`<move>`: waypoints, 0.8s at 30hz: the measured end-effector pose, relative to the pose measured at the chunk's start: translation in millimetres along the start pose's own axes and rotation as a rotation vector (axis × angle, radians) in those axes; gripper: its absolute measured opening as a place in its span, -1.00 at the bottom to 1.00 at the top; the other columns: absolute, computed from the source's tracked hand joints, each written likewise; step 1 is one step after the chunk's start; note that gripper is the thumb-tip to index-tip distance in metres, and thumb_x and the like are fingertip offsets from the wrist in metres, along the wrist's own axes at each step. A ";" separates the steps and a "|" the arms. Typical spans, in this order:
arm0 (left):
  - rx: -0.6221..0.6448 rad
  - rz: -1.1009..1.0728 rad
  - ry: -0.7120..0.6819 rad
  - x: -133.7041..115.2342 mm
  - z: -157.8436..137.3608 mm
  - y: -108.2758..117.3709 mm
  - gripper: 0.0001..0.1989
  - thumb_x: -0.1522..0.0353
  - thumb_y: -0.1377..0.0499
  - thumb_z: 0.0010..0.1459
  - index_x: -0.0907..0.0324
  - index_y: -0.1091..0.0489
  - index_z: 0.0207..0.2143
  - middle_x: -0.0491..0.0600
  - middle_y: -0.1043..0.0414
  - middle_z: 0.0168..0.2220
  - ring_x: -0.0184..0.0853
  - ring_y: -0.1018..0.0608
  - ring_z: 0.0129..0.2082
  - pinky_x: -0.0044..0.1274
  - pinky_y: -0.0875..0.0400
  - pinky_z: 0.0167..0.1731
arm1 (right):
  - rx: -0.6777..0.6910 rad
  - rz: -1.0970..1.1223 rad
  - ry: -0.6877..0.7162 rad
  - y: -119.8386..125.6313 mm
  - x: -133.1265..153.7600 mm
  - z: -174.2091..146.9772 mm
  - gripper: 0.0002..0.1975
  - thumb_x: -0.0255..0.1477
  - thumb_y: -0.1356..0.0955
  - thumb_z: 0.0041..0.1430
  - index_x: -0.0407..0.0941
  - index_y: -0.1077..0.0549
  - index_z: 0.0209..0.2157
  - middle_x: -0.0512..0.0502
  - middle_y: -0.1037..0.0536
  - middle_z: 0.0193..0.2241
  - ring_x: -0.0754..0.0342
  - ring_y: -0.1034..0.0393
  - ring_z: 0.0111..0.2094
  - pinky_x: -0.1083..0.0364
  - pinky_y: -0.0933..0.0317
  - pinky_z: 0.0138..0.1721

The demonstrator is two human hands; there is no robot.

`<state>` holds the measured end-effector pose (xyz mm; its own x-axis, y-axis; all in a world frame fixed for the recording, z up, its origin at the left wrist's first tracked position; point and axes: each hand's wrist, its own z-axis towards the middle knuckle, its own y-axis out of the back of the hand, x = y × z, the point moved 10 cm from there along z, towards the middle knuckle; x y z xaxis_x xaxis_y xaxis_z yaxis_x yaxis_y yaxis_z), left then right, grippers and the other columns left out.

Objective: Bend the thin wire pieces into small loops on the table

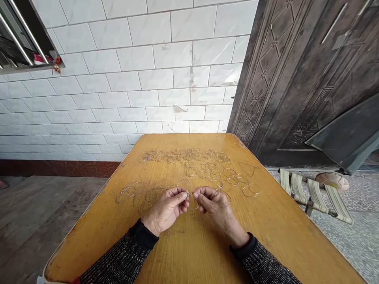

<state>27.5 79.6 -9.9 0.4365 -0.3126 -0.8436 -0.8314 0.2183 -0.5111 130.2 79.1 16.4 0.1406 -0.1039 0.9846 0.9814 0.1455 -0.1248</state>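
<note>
Over the middle of the wooden table, my left hand and my right hand face each other with fingertips almost meeting. Both pinch a thin wire that is bent into loops; one loop rises above the fingers and another curves below between the hands. Beside my left hand lie several loose wire loops. To the right of my right hand is another looped wire. The exact spot where the wire is pinched is hidden by the thumbs.
Rows of looped wire pieces lie across the table's far part. A white tiled wall stands behind the table. On the right are a dark carved door, a striped folding stool and a ball on the floor.
</note>
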 end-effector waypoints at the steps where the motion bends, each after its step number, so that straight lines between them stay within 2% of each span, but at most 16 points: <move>1: 0.002 -0.002 0.000 -0.4 0.1 0.0 -0.79 0.39 -0.31 -0.14 0.26 -0.35 -0.44 -0.10 -0.37 -0.51 -0.51 -0.39 -0.54 -0.64 -0.19 -0.52 | 0.005 0.013 -0.008 -0.1 -0.1 0.0 -0.70 -0.21 -0.36 -0.07 -0.18 -0.35 -0.58 0.09 -0.30 -0.66 0.30 -0.09 -0.71 0.25 0.02 -0.68; 8: -0.016 0.029 -0.007 -2.1 1.3 2.6 -0.76 0.43 -0.33 -0.19 0.25 -0.34 -0.44 -0.14 -0.34 -0.53 -0.53 -0.38 -0.53 -0.64 -0.20 -0.47 | 0.039 0.000 -0.036 -3.9 1.6 -0.7 -0.65 -0.16 -0.35 -0.08 -0.18 -0.34 -0.60 0.09 -0.31 -0.69 0.30 -0.10 -0.73 0.25 0.00 -0.69; 12: -0.021 0.111 -0.030 -5.4 0.1 2.9 -0.76 0.40 -0.32 -0.19 0.24 -0.33 -0.45 -0.14 -0.32 -0.51 -0.52 -0.38 -0.53 -0.62 -0.19 -0.47 | 0.023 -0.052 -0.043 0.9 -0.6 -0.3 -0.61 -0.11 -0.29 -0.01 -0.17 -0.33 -0.60 0.07 -0.32 -0.69 0.28 -0.11 -0.72 0.24 -0.02 -0.68; 16: -0.004 0.328 -0.067 -10.0 -3.6 -1.5 -0.81 0.37 -0.26 -0.11 0.24 -0.33 -0.43 -0.14 -0.31 -0.52 -0.49 -0.37 -0.54 -0.59 -0.19 -0.49 | -0.003 -0.112 -0.037 9.9 -2.2 2.6 -0.63 -0.12 -0.26 0.04 -0.16 -0.35 -0.53 0.03 -0.35 -0.64 0.25 -0.13 -0.69 0.23 -0.02 -0.68; 20: 0.083 0.581 -0.092 -7.3 -6.3 -14.1 -0.90 0.39 -0.19 -0.06 0.23 -0.32 -0.45 -0.15 -0.30 -0.55 -0.47 -0.34 -0.53 -0.57 -0.20 -0.47 | 0.006 -0.219 0.013 12.5 3.4 6.0 -0.70 -0.19 -0.32 -0.01 -0.17 -0.40 -0.41 0.05 -0.34 -0.61 0.25 -0.12 -0.65 0.23 -0.02 -0.64; 24: 0.135 0.641 -0.068 1.5 -7.0 -21.0 -0.89 0.38 -0.18 -0.05 0.22 -0.31 -0.44 -0.15 -0.28 -0.53 -0.47 -0.33 -0.52 -0.57 -0.20 -0.47 | 0.056 -0.260 0.064 7.7 8.3 7.2 -0.76 -0.28 -0.35 -0.05 -0.18 -0.40 -0.57 0.08 -0.29 -0.67 0.27 -0.06 -0.65 0.23 0.01 -0.61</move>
<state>43.3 68.0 0.7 -0.1061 -0.0237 -0.9941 -0.8853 0.4574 0.0836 138.0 86.4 24.5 -0.1052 -0.2068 0.9727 0.9772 0.1600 0.1397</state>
